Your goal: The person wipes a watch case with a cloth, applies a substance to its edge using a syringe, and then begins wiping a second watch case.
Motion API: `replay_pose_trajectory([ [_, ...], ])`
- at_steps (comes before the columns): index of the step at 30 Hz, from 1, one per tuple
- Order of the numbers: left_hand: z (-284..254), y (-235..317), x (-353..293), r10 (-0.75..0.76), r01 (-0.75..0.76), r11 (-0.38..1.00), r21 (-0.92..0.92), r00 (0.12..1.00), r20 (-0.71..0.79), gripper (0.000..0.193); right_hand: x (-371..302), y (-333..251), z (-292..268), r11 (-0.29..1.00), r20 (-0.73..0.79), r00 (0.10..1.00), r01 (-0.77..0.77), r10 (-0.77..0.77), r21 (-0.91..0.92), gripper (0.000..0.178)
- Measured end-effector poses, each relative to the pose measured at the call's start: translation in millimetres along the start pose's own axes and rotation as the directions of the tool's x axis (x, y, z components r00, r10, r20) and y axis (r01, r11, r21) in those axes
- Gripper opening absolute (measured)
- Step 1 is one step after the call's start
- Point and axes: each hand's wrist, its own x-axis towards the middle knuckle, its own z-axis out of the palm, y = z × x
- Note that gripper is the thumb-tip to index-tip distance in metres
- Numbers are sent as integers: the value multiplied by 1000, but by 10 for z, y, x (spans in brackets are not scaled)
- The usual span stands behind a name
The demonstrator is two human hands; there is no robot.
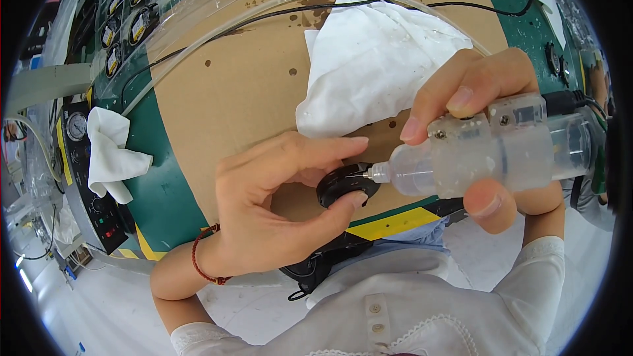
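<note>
Between the thumb and fingers of my left hand [277, 191] is a small round black part [344, 186], held above the cardboard near the table's front edge. My right hand [491, 86] grips a translucent dispensing syringe [491, 148] in a clear clamp-like holder, thumb below and fingers above. The syringe lies almost level, and its thin metal needle points left, its tip at the face of the black part. Whether the tip touches the part, I cannot tell. A crumpled white cloth [376, 59] lies just beyond both hands.
Brown cardboard [211, 105] with dark stains covers the green table mat [155, 191]. A black cable and a clear tube [191, 53] cross its far side. At left stand a control box with a gauge [77, 126] and a second white cloth [115, 151]. Several black round parts [140, 26] sit in a tray, far left.
</note>
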Motion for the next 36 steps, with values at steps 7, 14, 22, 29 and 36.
replay_pose_trajectory([
  [7,75,-65,22,84,-87,996,-10,985,-149,28,40,-18,-73,998,86,996,23,-18,-53,53],
  [14,92,-39,4,20,-33,998,-62,980,-199,26,12,14,-66,998,91,995,30,-26,-46,52],
  [22,18,23,-22,-44,38,995,-87,997,-66,35,-19,14,-14,1000,-30,999,23,-23,-9,53],
  [29,14,16,-25,-59,51,994,-101,995,-76,35,51,34,-83,995,76,995,75,-70,-63,54],
  [36,39,24,-15,-69,54,989,-138,992,-107,35,-24,27,-4,998,-64,998,27,-30,-49,53],
])
